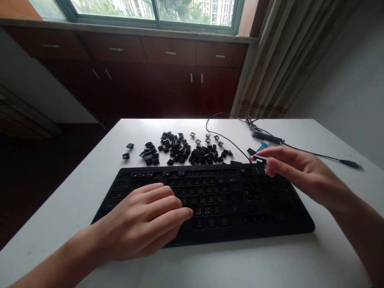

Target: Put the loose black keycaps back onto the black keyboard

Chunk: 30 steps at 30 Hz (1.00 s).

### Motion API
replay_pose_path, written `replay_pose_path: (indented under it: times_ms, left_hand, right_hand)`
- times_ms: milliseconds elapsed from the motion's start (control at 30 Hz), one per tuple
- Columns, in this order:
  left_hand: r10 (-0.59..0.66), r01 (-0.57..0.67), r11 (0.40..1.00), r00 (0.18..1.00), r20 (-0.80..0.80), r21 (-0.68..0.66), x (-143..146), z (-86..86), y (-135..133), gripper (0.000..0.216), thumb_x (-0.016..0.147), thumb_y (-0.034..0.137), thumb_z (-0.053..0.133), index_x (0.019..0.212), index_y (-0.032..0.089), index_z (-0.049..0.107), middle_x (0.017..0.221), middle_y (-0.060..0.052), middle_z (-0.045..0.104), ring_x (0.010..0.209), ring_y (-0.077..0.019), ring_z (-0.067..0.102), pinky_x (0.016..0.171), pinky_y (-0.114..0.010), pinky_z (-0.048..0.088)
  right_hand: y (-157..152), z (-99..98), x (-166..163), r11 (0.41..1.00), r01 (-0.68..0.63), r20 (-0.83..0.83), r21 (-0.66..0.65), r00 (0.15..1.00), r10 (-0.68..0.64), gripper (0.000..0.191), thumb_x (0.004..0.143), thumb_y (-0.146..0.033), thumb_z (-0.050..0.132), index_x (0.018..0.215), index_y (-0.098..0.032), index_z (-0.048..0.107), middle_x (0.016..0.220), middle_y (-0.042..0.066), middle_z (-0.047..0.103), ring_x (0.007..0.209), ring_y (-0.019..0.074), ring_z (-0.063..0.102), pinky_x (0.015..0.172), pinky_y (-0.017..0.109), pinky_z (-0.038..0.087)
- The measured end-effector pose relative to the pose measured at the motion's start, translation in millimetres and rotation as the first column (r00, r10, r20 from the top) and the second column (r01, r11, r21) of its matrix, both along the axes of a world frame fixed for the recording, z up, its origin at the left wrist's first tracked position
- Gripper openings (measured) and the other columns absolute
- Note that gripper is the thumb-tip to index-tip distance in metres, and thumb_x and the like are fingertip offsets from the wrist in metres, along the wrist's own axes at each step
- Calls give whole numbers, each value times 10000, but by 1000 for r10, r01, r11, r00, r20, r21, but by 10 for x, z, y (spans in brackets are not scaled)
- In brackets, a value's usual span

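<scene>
A black keyboard [234, 232] lies on the white table, with many of its key positions bare and some keycaps in place. My left hand [147, 220] rests over its left and middle part, fingers stretched forward and slightly bent. One fingertip is at the lower rows of keys; the thumb is hidden. Above the keyboard's upper right corner, my right hand [300, 170] pinches a small flat black keycap [259, 159] between thumb and fingers. Behind the keyboard is a heap of loose black keycaps [180, 150], with several more lying singly around it.
A blue brush [263, 145] lies beyond my right hand, near a dark bar-shaped object [268, 138]. The keyboard cable [228, 138] loops across the table [99, 172] towards a plug [350, 163] at the right. Wooden cabinets [168, 88] stand behind, below a window.
</scene>
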<state>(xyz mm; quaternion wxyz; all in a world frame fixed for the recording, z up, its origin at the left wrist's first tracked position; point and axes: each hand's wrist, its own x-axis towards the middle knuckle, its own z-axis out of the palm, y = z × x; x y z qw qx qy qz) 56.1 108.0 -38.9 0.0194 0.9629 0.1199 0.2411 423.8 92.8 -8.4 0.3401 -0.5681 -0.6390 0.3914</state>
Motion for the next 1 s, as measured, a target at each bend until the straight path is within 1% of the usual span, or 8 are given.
replay_pose_path:
  times_ms: [133, 200, 267, 433, 600, 667, 867, 1000]
  left_hand:
    - [-1, 1, 1000, 1000, -8, 11, -1, 9, 3, 305, 851, 67, 647, 1143, 149, 623, 833, -52, 716, 718, -169, 610, 663, -322, 499]
    - [-2, 2, 1000, 1000, -16, 12, -2, 7, 3, 308, 853, 71, 647, 1148, 157, 619, 832, -51, 718, 717, -171, 619, 665, -322, 502]
    - [-3, 3, 1000, 1000, -13, 8, -1, -2, 2, 308, 847, 72, 654, 1139, 165, 623, 824, -50, 716, 708, -173, 628, 661, -321, 502]
    - [16, -16, 1000, 1000, -4, -4, 1, -27, -5, 278, 862, 106, 656, 1119, 210, 644, 829, -42, 713, 708, -170, 640, 667, -309, 508]
    - [-5, 4, 999, 1000, 27, 33, 17, -11, -6, 264, 850, 78, 671, 1106, 134, 643, 824, -53, 706, 707, -165, 608, 663, -314, 501]
    - [-7, 6, 999, 999, 40, 35, 23, -4, -5, 256, 846, 72, 676, 1095, 122, 646, 829, -57, 705, 711, -165, 604, 661, -313, 497]
    - [-12, 11, 999, 1000, 20, 36, 19, -5, -13, 250, 843, 68, 675, 1085, 124, 644, 827, -56, 703, 723, -173, 611, 659, -315, 492]
    - [-12, 12, 999, 1000, 18, 34, 15, 3, -17, 261, 842, 64, 670, 1093, 128, 640, 823, -53, 701, 718, -171, 608, 657, -314, 493]
  right_hand:
    - [-202, -130, -76, 989, 41, 161, 140, 985, -64, 322, 875, -431, 703, 1183, -338, 690, 1150, 35, 720, 1041, 251, 681, 872, 381, 583]
    - [-317, -229, -112, 966, 8, 238, 259, 969, -72, 288, 878, -384, 707, 1163, -340, 694, 1193, 27, 710, 1085, 258, 671, 963, 421, 552]
    - [-403, -317, -146, 941, -67, 310, 331, 950, -41, 279, 888, -334, 699, 1167, -329, 688, 1216, 32, 702, 1120, 258, 661, 1015, 440, 527]
    - [-434, -398, -221, 908, -197, 427, 369, 904, 22, 318, 910, -274, 676, 1227, -283, 662, 1245, 61, 687, 1148, 250, 644, 1022, 442, 528]
    - [-399, -415, -227, 862, -263, 464, 434, 885, 37, 316, 915, -220, 670, 1228, -268, 669, 1231, 54, 698, 1134, 229, 635, 980, 413, 546]
    - [-403, -431, -217, 848, -275, 466, 454, 884, 37, 325, 912, -197, 672, 1230, -262, 669, 1233, 54, 698, 1130, 223, 632, 971, 405, 550]
    - [-431, -438, -212, 847, -294, 475, 444, 878, 56, 313, 904, -194, 683, 1209, -263, 676, 1225, 56, 700, 1115, 229, 625, 943, 415, 564]
    - [-457, -437, -233, 816, -328, 525, 475, 850, 36, 326, 908, -160, 672, 1221, -249, 675, 1220, 63, 702, 1105, 231, 618, 940, 424, 558]
